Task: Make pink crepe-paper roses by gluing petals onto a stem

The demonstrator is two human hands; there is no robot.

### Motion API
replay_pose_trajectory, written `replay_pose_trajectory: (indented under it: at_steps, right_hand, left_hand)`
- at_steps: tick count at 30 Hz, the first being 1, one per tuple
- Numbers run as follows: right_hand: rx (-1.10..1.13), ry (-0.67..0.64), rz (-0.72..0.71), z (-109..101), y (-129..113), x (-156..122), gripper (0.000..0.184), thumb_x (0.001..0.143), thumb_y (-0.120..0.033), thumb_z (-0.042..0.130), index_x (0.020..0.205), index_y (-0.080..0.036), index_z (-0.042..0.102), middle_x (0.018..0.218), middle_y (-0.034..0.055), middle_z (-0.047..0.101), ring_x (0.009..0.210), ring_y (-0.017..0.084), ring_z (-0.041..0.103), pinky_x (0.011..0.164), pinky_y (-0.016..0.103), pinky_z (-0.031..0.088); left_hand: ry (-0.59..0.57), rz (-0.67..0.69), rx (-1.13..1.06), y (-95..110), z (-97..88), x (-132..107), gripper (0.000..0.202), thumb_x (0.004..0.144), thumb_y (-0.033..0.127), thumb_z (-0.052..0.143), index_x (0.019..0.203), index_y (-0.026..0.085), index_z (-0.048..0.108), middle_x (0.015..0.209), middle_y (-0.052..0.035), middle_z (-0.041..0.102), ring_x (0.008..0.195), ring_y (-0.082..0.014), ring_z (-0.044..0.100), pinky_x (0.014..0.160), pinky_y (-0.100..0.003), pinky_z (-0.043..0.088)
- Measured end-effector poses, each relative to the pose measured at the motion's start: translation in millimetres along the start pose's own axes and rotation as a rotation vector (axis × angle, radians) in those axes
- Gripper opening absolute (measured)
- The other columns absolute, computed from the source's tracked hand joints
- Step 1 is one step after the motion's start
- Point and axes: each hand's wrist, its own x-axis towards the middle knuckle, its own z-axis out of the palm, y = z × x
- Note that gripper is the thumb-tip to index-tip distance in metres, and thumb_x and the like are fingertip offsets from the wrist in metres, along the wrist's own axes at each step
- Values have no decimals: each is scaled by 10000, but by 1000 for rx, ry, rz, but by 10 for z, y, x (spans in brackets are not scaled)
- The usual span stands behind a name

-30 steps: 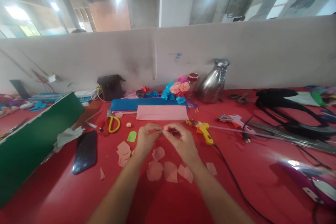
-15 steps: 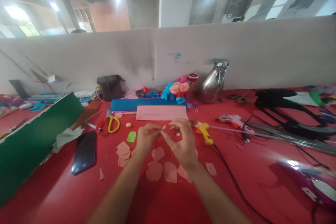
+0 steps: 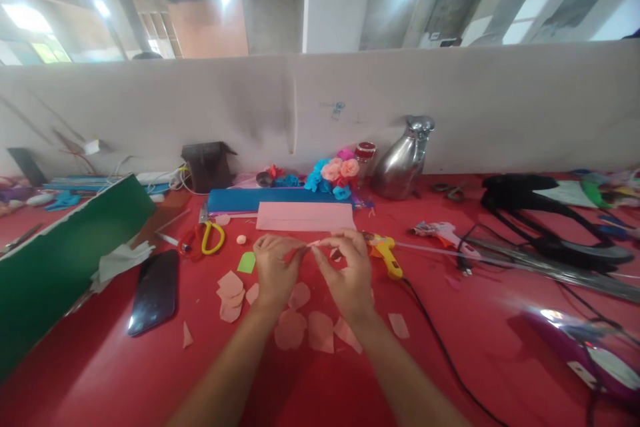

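My left hand (image 3: pixel 273 268) and my right hand (image 3: pixel 346 271) meet over the red table (image 3: pixel 150 373), fingertips pinched together on a small pink paper piece (image 3: pixel 314 244). Several cut pink paper petals (image 3: pixel 305 330) lie on the table just below my hands. More pink petals (image 3: pixel 230 293) are stacked to the left, beside a small green paper piece (image 3: pixel 247 262). A folded pink paper sheet (image 3: pixel 305 216) lies just beyond my fingers.
A yellow glue gun (image 3: pixel 387 255) with a black cord lies right of my hands. Yellow-handled scissors (image 3: pixel 207 237), a black phone (image 3: pixel 154 291) and a green board (image 3: pixel 65 260) are to the left. Blue paper (image 3: pixel 260 199), paper flowers (image 3: pixel 335 173), a steel jug (image 3: pixel 403 160), and black cables (image 3: pixel 540 203) are farther away.
My right hand lifted and spread its fingers half a second ago, then closed back onto the pink piece next to my left fingers. The view shifted slightly.
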Motion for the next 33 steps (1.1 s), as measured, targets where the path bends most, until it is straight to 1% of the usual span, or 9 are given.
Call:
replay_pose_trajectory:
  at_steps: [4, 9, 12, 14, 17, 21, 25, 29, 33]
  right_hand:
    - [19, -26, 35, 1, 17, 12, 72, 768, -271, 597, 767, -218, 646, 995, 58, 490, 856, 183, 531, 744, 340, 470]
    - [155, -132, 124, 1, 25, 24, 95, 765, -292, 601, 765, -210, 649, 996, 58, 498, 863, 177, 532, 694, 297, 472]
    - [251, -137, 170, -13, 23, 42, 120, 791, -306, 560, 755, -206, 616, 932, 52, 528, 878, 181, 538, 706, 288, 467]
    - [249, -111, 185, -22, 44, 56, 119, 804, -301, 531, 769, -204, 589, 887, 47, 555, 840, 176, 548, 693, 286, 464]
    - [59, -158, 130, 5, 138, 66, 116, 808, -265, 502, 787, -196, 593, 838, 50, 594, 762, 175, 554, 671, 297, 456]
    - [-377, -445, -38, 165, 297, 87, 189, 783, -141, 482, 832, -186, 658, 848, 77, 639, 864, 215, 551, 789, 334, 416]
    - [-676, -649, -64, 409, 362, 202, 254, 796, -86, 439, 863, -170, 669, 879, 102, 639, 883, 208, 541, 781, 302, 381]
    - [-740, -688, -41, 604, 421, 364, 222, 788, -79, 454, 838, -164, 652, 889, 112, 630, 884, 217, 528, 729, 296, 367]
    - [-758, -743, -38, 694, 522, 448, 170, 769, -93, 494, 838, -165, 633, 902, 101, 627, 868, 205, 531, 703, 277, 356]
  left_hand:
    - [6, 31, 16, -39, -5, 4, 62, 663, 250, 684, 650, 301, 716, 713, -26, 705, 735, -218, 579, 844, -368, 318]
    - [-22, 39, 43, -72, -31, 24, 89, 677, 232, 668, 674, 305, 719, 729, -22, 709, 741, -215, 576, 852, -375, 318]
    - [-31, 4, -13, -95, -32, 34, 97, 663, 220, 676, 670, 306, 720, 728, -20, 706, 749, -217, 573, 837, -375, 343]
    - [-15, -43, -75, -122, -29, 43, 76, 656, 231, 678, 670, 293, 720, 725, -23, 699, 755, -214, 575, 800, -358, 377]
    - [83, -152, -163, -172, -40, 68, 45, 648, 263, 674, 668, 249, 712, 720, -25, 682, 750, -197, 583, 747, -320, 419]
    - [184, -326, -272, -242, -81, 117, 95, 617, 271, 687, 677, 199, 702, 694, -21, 672, 724, -170, 590, 745, -288, 432]
    - [247, -425, -386, -327, -102, 149, 144, 601, 271, 699, 704, 170, 698, 692, -16, 669, 711, -148, 587, 746, -275, 430]
    - [239, -447, -426, -395, -95, 156, 169, 582, 265, 711, 715, 161, 698, 705, -14, 673, 712, -142, 585, 741, -269, 433]
    - [209, -482, -482, -401, -80, 163, 152, 567, 249, 716, 687, 157, 696, 679, -12, 674, 700, -141, 582, 727, -265, 434]
